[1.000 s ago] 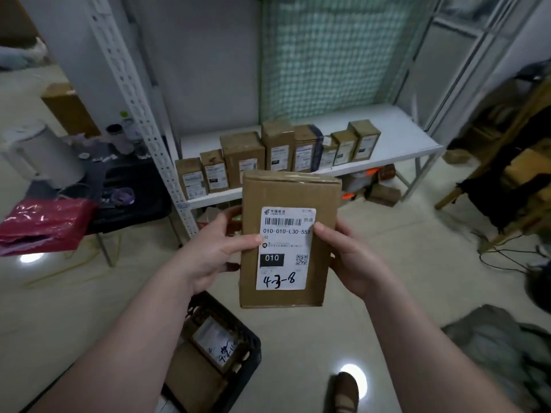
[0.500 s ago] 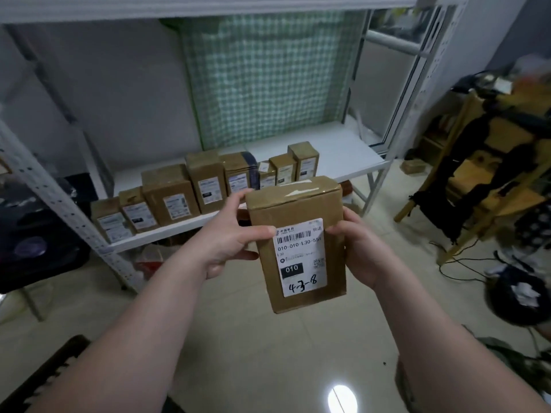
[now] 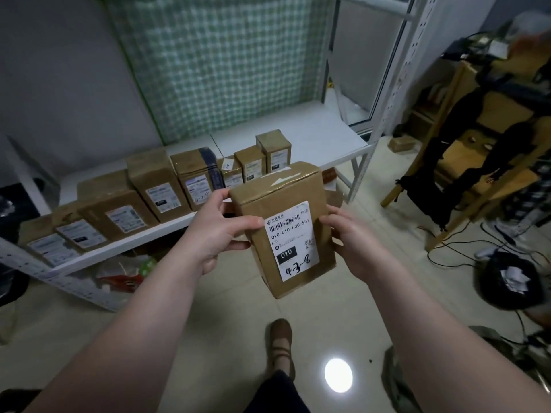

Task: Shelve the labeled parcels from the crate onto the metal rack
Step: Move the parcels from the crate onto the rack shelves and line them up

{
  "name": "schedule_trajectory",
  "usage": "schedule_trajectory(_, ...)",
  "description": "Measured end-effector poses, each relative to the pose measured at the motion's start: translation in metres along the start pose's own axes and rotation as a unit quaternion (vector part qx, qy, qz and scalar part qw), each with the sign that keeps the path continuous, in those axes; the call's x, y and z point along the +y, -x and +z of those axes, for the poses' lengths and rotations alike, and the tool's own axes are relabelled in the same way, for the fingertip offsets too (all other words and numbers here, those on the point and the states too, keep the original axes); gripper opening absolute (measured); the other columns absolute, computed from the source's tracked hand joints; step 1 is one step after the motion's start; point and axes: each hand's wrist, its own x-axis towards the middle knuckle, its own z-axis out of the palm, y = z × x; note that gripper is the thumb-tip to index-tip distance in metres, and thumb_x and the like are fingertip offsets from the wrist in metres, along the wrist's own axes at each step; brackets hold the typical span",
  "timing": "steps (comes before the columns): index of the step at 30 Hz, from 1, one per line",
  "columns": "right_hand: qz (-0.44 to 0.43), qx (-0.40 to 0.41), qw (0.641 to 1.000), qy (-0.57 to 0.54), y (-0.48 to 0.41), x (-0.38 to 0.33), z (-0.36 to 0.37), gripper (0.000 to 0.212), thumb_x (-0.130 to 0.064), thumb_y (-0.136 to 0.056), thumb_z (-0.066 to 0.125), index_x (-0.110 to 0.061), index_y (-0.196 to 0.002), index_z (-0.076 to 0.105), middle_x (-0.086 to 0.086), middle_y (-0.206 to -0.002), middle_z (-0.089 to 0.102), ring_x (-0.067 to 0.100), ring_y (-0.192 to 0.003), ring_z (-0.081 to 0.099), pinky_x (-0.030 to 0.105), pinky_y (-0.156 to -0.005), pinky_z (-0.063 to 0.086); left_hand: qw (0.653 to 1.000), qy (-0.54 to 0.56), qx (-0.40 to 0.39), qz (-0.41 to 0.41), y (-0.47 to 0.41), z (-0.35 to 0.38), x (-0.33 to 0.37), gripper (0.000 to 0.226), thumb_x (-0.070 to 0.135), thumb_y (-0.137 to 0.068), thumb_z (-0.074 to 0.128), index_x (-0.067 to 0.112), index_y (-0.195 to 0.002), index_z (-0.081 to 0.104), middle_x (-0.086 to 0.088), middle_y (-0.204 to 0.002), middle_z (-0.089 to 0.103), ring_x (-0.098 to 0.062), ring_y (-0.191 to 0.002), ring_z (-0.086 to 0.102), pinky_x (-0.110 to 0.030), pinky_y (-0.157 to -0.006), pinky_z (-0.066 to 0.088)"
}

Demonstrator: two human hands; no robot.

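The left hand (image 3: 214, 231) and right hand (image 3: 354, 242) each gripped one side of the labelled parcel (image 3: 286, 231). They held it upright between them, above the tiled floor (image 3: 208, 308) and near the rack shelf's (image 3: 298, 135) front edge. Shelved parcels (image 3: 155, 180) crowded the shelf's left part, while bare shelf lay open rightward up to the upright post (image 3: 387, 114).

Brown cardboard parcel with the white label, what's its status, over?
Left hand and right hand both grip the brown cardboard parcel. Held short of white metal rack shelf. Nothing seen between.
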Motion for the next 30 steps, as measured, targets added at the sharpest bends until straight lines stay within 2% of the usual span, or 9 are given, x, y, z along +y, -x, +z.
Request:
schedule_trajectory(3,0.010,0.012,1.000,0.009,-0.041,-0.005,-0.014,0.025,-0.013,-0.097,0.050,-0.024,-0.115,0.064,-0.007,-0.093,0.072,0.011,-0.088,0.063,0.030,-0.087,0.044,1.000,0.009,-0.007,-0.010,-0.047,0.012,0.001,0.050,0.003,-0.074,0.075,0.033,-0.106,0.050,0.003,-0.115,0.063,-0.022,-0.099,0.066,-0.051,-0.086,0.055)
schedule_trajectory(7,0.035,0.050,0.998,0.018,-0.101,-0.019,-0.041,0.031,-0.027,-0.093,0.059,-0.023,-0.124,0.064,0.001,-0.114,0.069,0.022,-0.111,0.060,0.041,-0.106,0.042,0.999,0.016,-0.027,-0.027,-0.120,0.035,0.010,0.059,0.000,-0.075,0.074,0.031,-0.118,0.048,0.006,-0.111,0.063,-0.020,-0.097,0.066,-0.051,-0.086,0.055)
schedule_trajectory(10,0.057,0.064,0.996,0.003,-0.148,-0.037,-0.062,0.017,-0.026,-0.095,0.058,-0.024,-0.107,0.070,-0.004,-0.096,0.071,0.017,-0.095,0.062,0.037,-0.094,0.043,0.998,-0.005,-0.043,-0.034,-0.172,0.050,0.024,0.070,0.001,-0.074,0.074,0.037,-0.126,0.045,0.004,-0.120,0.061,-0.020,-0.097,0.067,-0.048,-0.083,0.056)
schedule_trajectory(12,0.058,0.081,0.995,-0.024,-0.176,-0.048,-0.072,0.016,-0.025,-0.096,0.055,-0.023,-0.107,0.067,-0.006,-0.090,0.068,0.014,-0.086,0.060,0.032,-0.084,0.045,0.998,-0.019,-0.060,-0.032,-0.204,0.059,0.034,0.073,0.002,-0.073,0.075,0.043,-0.126,0.044,0.004,-0.129,0.055,-0.021,-0.100,0.065,-0.047,-0.081,0.057)
schedule_trajectory(16,0.071,0.106,0.989,-0.074,-0.226,-0.053,-0.091,0.023,-0.027,-0.098,0.055,-0.020,-0.119,0.062,-0.004,-0.104,0.069,0.012,-0.084,0.058,0.032,-0.085,0.046,0.997,-0.046,-0.054,-0.013,-0.262,0.077,0.053,0.074,-0.006,-0.074,0.072,0.037,-0.129,0.044,0.008,-0.117,0.058,-0.021,-0.092,0.067,-0.050,-0.079,0.058)
schedule_trajectory(19,0.096,0.114,0.984,-0.101,-0.253,-0.050,-0.106,0.028,-0.030,-0.096,0.058,-0.019,-0.122,0.062,0.001,-0.115,0.068,0.014,-0.090,0.059,0.033,-0.086,0.049,0.998,-0.059,-0.035,-0.006,-0.297,0.092,0.059,0.076,-0.009,-0.073,0.071,0.031,-0.131,0.044,0.004,-0.110,0.060,-0.024,-0.094,0.066,-0.039,-0.074,0.058)
schedule_trajectory(24,0.132,0.082,0.983,-0.096,-0.308,-0.049,-0.131,0.036,-0.034,-0.094,0.060,-0.017,-0.126,0.064,-0.001,-0.113,0.068,0.015,-0.093,0.060,0.030,-0.080,0.049,0.997,-0.072,0.026,0.004,-0.352,0.120,0.055,0.075,-0.011,-0.072,0.071,0.026,-0.132,0.046,0.006,-0.103,0.061,-0.020,-0.097,0.065,-0.032,-0.076,0.058)
schedule_trajectory(27,0.147,0.080,0.981,-0.096,-0.348,-0.051,-0.150,0.024,-0.030,-0.095,0.058,-0.017,-0.114,0.065,0.002,-0.109,0.068,0.017,-0.090,0.059,0.031,-0.082,0.051,0.995,-0.078,0.057,0.021,-0.387,0.138,0.055,0.073,-0.013,-0.073,0.070,0.021,-0.133,0.047,0.006,-0.105,0.060,-0.005,-0.088,0.064,-0.014,-0.061,0.054)
schedule_trajectory(30,0.160,0.065,0.982,-0.072,-0.391,-0.050,-0.170,0.020,-0.028,-0.097,0.056,-0.016,-0.112,0.063,0.005,-0.109,0.069,0.019,-0.091,0.060,0.034,-0.087,0.052,0.991,-0.093,0.090,0.028,-0.427,0.153,0.054,0.067,-0.012,-0.074,0.070,0.020,-0.129,0.050,0.006,-0.103,0.058,-0.004,-0.084,0.063,-0.010,-0.055,0.051)
